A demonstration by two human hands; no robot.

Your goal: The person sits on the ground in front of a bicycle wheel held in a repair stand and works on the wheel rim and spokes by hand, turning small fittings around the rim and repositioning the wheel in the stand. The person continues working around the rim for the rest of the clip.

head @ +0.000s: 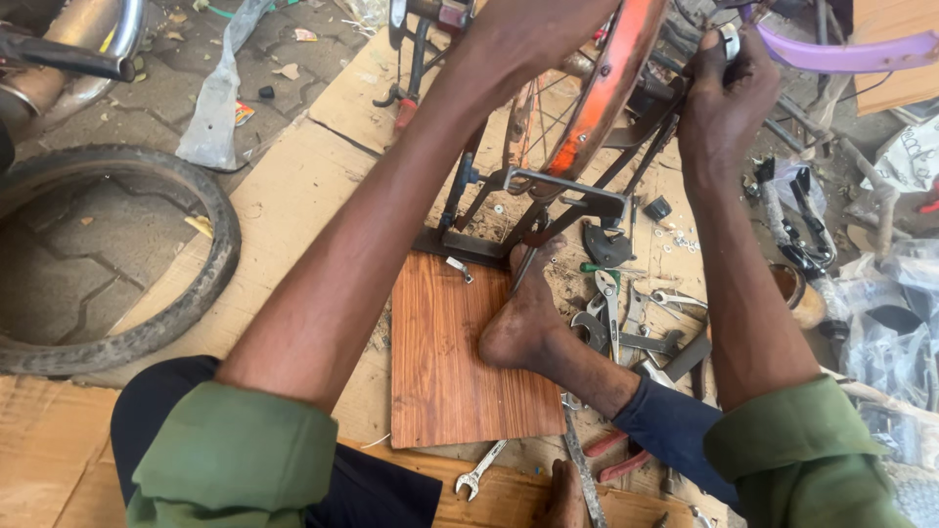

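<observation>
Orange wheel rim [606, 93] sits upright in a dark metal stand [562, 200], top centre. Right hand [724, 93] is curled shut on a small silver part [730, 41] beside the rim. Left hand [533, 29] reaches the rim's far side, fingers hidden: can't tell. A bare foot [528, 313] rests on a wooden board [450, 362], with spanners [616, 313] just right.

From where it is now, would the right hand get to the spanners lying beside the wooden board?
Probably yes. The right hand is up at the orange wheel rim; the spanners lie uncovered below its forearm, beside the bare foot.
</observation>
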